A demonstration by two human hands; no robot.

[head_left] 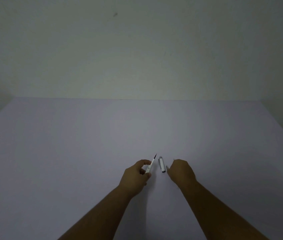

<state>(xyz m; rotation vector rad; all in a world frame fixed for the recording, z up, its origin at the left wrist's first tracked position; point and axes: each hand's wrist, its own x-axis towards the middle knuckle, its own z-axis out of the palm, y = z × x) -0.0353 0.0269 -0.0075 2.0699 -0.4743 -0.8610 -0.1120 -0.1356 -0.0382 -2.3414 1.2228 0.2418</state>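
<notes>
My left hand (136,174) pinches a thin white pen (152,163) between thumb and fingers, its dark tip pointing up and away from me. A white pen cap (161,165) with a grey end lies on the table just right of the pen. My right hand (180,171) hovers beside the cap with its fingers loosely curled, a fingertip close to the cap's near end. Nothing shows inside that hand, and I cannot tell whether it touches the cap.
A pale lavender table (85,153) fills the lower half of the view. A plain whitish wall (137,58) rises behind its far edge. Dim light makes small details hard to read.
</notes>
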